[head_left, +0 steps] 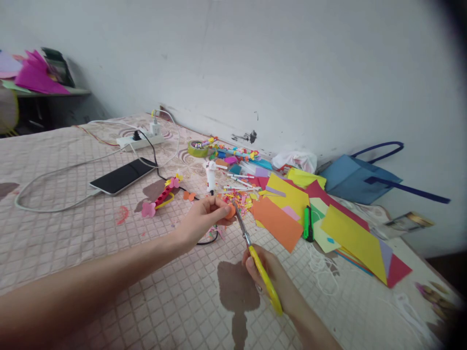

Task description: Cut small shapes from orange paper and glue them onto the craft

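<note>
Between the fingertips of my left hand (207, 216) is a small orange paper piece (230, 211). My right hand (265, 267) is closed around yellow-handled scissors (263, 274), whose metal blades point up and away from me. The blade tips are right beside the orange paper; whether they touch it I cannot tell. Just beyond lie many tiny coloured paper scraps (239, 198). An orange butterfly-shaped cutout (188, 196) rests left of them, near a red decorated strip (163, 198) with pink and yellow paper shapes. Behind the scraps stands a white glue gun (210, 176).
Coloured paper sheets (280, 221) spread to the right, with a green box cutter (308, 223) on them. A blue bag (359, 179) leans near the wall. On the left lie a phone (124, 176) and a power strip (140, 141) with trailing cables. Green tape (198, 148) sits farther back.
</note>
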{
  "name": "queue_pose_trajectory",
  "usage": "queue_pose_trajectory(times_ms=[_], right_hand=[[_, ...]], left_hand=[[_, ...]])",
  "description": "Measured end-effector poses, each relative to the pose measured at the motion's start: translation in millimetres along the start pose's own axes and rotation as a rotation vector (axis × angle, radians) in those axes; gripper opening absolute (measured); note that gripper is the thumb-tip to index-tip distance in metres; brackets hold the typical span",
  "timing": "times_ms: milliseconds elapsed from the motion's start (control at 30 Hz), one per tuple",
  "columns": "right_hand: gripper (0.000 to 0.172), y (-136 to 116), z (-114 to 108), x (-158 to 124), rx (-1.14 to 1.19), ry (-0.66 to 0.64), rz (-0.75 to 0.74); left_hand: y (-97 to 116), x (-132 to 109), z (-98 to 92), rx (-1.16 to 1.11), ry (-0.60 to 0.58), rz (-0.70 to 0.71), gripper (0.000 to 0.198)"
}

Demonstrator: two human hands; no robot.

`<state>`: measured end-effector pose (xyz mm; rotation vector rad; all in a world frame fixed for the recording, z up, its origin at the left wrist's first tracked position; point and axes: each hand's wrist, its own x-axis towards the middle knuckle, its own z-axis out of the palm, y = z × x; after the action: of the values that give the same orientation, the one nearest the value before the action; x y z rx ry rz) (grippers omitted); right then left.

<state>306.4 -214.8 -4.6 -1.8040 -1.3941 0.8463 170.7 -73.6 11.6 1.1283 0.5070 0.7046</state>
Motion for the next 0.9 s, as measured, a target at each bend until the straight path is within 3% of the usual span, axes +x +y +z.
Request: queue_pose_trajectory(times_ms=[433,900], right_hand=[[0.034,0,-5,-1,0.057,-0.042,0.033],[0.038,5,-5,-2,0.082,-0.053,0.049]], left_hand=[[6,5,-6.4,0.057,-0.095,-0.009,0.021],[6,10,-11.7,0.086,-0.128,-0.010,0.018]])
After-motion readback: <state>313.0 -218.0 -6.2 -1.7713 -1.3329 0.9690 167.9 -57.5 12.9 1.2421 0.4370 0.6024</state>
